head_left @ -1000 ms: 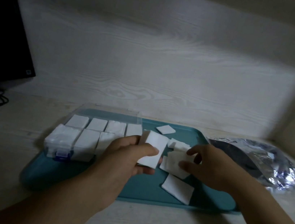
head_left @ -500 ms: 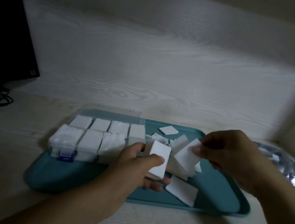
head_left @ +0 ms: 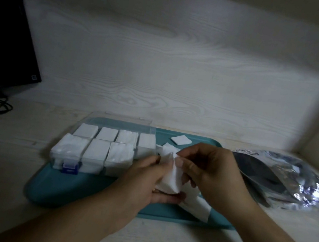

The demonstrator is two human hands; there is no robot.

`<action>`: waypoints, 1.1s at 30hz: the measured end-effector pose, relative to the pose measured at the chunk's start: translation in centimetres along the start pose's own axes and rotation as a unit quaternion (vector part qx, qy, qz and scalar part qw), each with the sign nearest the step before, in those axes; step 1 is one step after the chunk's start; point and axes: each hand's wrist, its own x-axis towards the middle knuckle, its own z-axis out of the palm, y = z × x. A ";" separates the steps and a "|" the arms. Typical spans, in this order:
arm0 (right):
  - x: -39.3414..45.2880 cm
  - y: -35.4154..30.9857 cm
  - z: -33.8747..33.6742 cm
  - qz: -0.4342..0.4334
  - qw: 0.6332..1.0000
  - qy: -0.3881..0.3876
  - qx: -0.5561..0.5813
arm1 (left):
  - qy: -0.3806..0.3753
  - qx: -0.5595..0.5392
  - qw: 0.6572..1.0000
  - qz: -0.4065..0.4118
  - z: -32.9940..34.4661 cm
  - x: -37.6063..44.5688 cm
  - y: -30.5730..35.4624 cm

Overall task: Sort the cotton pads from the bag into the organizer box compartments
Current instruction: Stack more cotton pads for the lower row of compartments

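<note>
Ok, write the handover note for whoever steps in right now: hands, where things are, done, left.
Left hand holds a stack of pads; right hand pinches its top edge.
Box sits open on the tray's left side; all visible compartments hold pads.
Loose pads: one at the tray's far edge, more under the hands.
Bag lies right of the tray.
Left: box the held stack, then the loose pads.

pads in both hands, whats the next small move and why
Probably carry the stack of pads, held between the left hand and right hand, left to the organizer box. Its visible compartments already look full, so press the stack into whichever has room.
</note>
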 end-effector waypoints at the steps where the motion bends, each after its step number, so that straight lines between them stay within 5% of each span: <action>1: -0.1 0.1 0.3 -0.005 1.000 0.009 -0.009 | 0.004 -0.029 1.000 -0.009 0.0 0.0 0.1; 9: 0.0 0.0 0.4 0.029 0.998 0.059 0.020 | -0.064 -0.106 0.992 -0.016 0.3 -0.4 -0.1; 33: -0.2 1.0 0.5 -0.028 0.992 0.074 -0.097 | -0.048 -0.113 0.992 0.010 0.6 -0.5 0.3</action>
